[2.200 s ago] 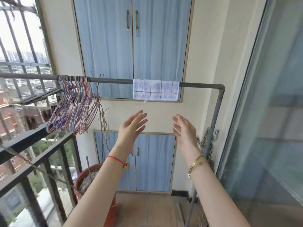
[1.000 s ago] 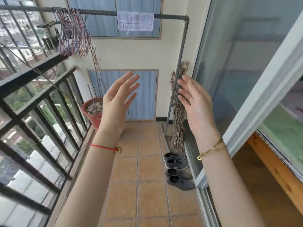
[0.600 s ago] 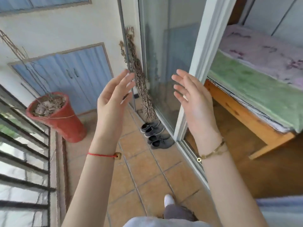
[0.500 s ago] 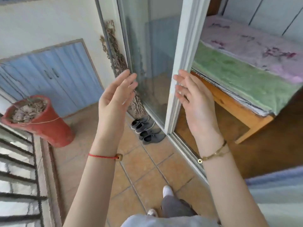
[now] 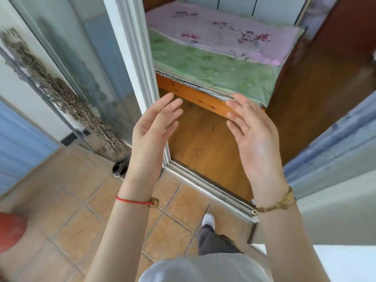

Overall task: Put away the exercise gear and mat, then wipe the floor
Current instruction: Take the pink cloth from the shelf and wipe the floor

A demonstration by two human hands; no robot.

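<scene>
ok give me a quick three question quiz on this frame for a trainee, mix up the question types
1. True or false: the left hand is holding a cloth.
2. Multiple choice: what lies straight beyond the sliding door track? A) a wooden floor and a bed B) a staircase C) a sink
3. Fill in the blank: the gold bracelet is on the ___ wrist.

Key
1. False: both the left hand and the right hand are open and empty, palms facing each other.
2. A: the wooden floor leads to the bed with its green and pink covers.
3. Right; the left wrist wears a red string.
</scene>
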